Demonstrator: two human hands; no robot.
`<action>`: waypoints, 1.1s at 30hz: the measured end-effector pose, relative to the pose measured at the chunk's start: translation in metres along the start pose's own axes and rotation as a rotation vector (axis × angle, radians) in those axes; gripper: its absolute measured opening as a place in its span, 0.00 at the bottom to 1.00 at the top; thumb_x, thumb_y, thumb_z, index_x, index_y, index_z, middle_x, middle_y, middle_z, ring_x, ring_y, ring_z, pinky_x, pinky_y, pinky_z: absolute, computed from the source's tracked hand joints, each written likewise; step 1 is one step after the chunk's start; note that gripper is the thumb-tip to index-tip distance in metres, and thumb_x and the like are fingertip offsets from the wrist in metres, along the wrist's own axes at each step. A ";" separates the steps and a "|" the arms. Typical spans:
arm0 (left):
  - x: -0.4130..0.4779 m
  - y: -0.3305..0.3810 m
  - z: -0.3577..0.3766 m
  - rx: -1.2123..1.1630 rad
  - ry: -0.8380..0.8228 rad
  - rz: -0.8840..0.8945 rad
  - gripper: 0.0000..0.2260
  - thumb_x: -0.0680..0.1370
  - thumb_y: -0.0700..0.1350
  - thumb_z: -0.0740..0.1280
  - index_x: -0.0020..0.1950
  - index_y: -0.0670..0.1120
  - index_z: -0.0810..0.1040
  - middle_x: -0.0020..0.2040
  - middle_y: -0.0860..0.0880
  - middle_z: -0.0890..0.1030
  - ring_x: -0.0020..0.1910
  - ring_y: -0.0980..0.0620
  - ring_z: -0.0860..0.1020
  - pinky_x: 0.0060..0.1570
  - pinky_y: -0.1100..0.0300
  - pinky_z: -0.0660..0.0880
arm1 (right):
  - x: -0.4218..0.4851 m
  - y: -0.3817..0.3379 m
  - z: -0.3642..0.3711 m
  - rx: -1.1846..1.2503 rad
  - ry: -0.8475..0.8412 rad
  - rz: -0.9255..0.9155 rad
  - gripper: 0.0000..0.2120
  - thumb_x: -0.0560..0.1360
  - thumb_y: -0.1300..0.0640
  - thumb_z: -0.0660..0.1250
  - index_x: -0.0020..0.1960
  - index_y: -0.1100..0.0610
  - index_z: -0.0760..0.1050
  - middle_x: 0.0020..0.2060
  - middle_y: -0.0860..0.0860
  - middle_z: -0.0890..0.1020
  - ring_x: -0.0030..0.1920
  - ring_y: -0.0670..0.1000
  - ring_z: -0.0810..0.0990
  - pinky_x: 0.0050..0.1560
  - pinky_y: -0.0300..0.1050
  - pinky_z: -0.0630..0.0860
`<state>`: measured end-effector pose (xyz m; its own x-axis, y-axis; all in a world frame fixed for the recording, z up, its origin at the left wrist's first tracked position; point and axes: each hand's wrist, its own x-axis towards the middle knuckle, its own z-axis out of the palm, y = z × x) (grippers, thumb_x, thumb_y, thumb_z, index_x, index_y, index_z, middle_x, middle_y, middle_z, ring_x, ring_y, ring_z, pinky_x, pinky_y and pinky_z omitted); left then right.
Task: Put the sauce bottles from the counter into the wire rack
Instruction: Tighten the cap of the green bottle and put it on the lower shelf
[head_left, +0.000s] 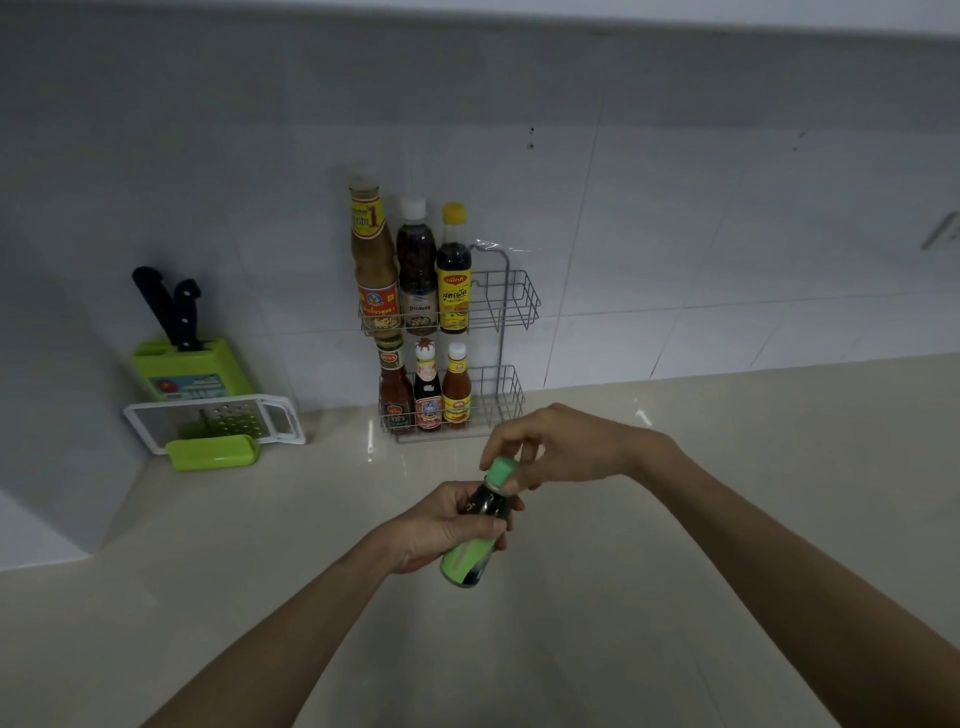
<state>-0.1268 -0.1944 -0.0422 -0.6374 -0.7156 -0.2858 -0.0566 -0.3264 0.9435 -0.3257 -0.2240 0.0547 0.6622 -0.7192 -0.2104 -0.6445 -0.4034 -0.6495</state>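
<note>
1. The left hand is wrapped around the middle of a dark sauce bottle, with its fingers clamped on the glass just above the green label.
2. The right hand reaches in from the right, and its fingertips pinch the bottle's green cap.
3. The bottle is held in the air above the counter, tilted so that the cap points up and to the right, toward the wire rack.
4. The rack stands on the counter against the tiled wall, a little beyond the hands.
5. Its top shelf holds three tall bottles in a row: a brown sauce bottle on the left, a dark bottle with a white cap in the middle, and a dark bottle with a yellow cap beside it.
6. The right part of the top shelf has no bottle in it.
7. The bottom shelf holds three shorter bottles: a red sauce bottle, a dark bottle with a red and white label, and an orange-red sauce bottle.
8. On the counter to the left stand a green knife block with two black-handled knives, and a white and green grater lies in front of it.
</note>
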 end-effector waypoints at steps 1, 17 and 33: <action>-0.001 0.000 -0.001 0.014 -0.002 0.001 0.11 0.72 0.37 0.70 0.53 0.46 0.82 0.43 0.47 0.82 0.43 0.49 0.81 0.51 0.52 0.77 | -0.001 0.000 0.003 0.020 0.021 0.031 0.15 0.73 0.50 0.73 0.57 0.54 0.78 0.44 0.50 0.84 0.40 0.51 0.85 0.44 0.45 0.82; 0.008 -0.001 0.008 0.366 0.362 0.165 0.09 0.68 0.41 0.75 0.45 0.50 0.80 0.41 0.51 0.82 0.42 0.52 0.80 0.47 0.56 0.78 | 0.019 0.013 0.042 -0.637 0.362 0.073 0.19 0.76 0.39 0.48 0.41 0.53 0.65 0.30 0.52 0.73 0.32 0.56 0.71 0.34 0.44 0.63; 0.001 -0.009 -0.004 0.237 0.221 -0.080 0.17 0.67 0.43 0.78 0.55 0.46 0.83 0.52 0.48 0.86 0.55 0.49 0.83 0.62 0.55 0.76 | 0.033 0.022 -0.003 0.106 0.196 0.173 0.13 0.80 0.45 0.61 0.38 0.46 0.67 0.33 0.47 0.75 0.31 0.48 0.72 0.33 0.43 0.71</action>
<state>-0.1240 -0.1943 -0.0514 -0.4432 -0.8184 -0.3657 -0.2933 -0.2531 0.9219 -0.3192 -0.2580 0.0360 0.4523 -0.8721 -0.1867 -0.6912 -0.2104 -0.6914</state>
